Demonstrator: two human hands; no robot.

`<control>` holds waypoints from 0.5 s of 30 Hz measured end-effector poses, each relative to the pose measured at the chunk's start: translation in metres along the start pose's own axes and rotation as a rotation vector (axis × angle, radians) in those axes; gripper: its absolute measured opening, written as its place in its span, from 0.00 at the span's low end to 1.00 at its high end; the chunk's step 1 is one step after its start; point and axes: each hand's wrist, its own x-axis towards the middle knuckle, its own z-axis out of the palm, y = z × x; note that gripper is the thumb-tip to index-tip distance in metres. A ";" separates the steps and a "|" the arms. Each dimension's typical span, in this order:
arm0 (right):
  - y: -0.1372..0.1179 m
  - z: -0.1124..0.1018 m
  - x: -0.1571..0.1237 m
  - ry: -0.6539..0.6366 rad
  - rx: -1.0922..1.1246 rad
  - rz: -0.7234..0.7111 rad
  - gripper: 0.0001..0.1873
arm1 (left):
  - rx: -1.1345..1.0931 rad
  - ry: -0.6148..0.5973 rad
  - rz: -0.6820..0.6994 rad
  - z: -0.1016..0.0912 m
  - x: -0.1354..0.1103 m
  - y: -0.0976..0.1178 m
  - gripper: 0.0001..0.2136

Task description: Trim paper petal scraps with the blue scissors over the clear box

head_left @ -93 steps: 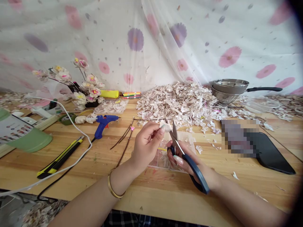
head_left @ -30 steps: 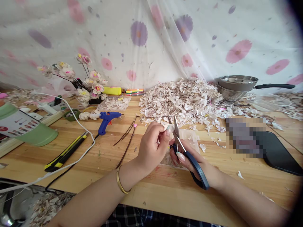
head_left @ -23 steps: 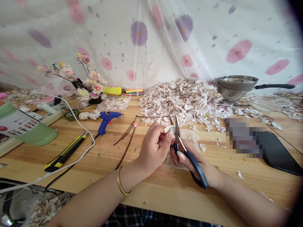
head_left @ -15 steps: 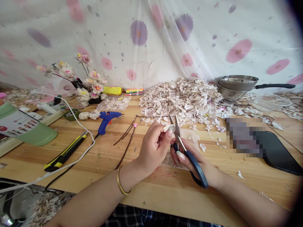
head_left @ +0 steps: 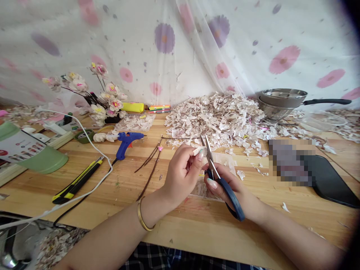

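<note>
My left hand (head_left: pixel 184 168) pinches a small whitish petal-like piece (head_left: pixel 198 151) between thumb and fingers. Dark blue-handled scissors (head_left: pixel 232 198) are in my right hand (head_left: pixel 225 183), with fingers through the loops. Their blades point up and away, slightly parted, beside the piece; I cannot tell whether they touch it. Below both hands lies a clear plastic tray (head_left: pixel 229 161), partly covered by them. Left of my left hand, a brown twig (head_left: pixel 150 172) with a pink tip rests on the wooden table (head_left: pixel 118 210).
A large heap of dry whitish petals (head_left: pixel 216 116) lies at the back. On the left are a blue glue gun (head_left: pixel 123 146), a yellow-black utility knife (head_left: pixel 77 182), a white cable (head_left: pixel 97 187) and a flower arrangement (head_left: pixel 109 99). A phone (head_left: pixel 329 180) and a pan (head_left: pixel 282 99) are on the right.
The scissor blades have drawn closer together, and my right hand has shifted slightly left and up. My left hand stays nearly in place, still pinching the piece.
</note>
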 end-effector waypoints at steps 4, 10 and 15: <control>0.000 -0.001 0.002 0.020 -0.005 0.018 0.20 | 0.012 -0.008 0.000 -0.002 0.001 -0.001 0.07; -0.002 -0.003 0.005 0.044 0.003 0.047 0.23 | -0.005 -0.018 0.000 -0.004 0.003 0.000 0.07; -0.004 -0.005 0.006 0.035 0.035 0.064 0.24 | -0.042 -0.024 -0.011 -0.004 0.004 -0.001 0.07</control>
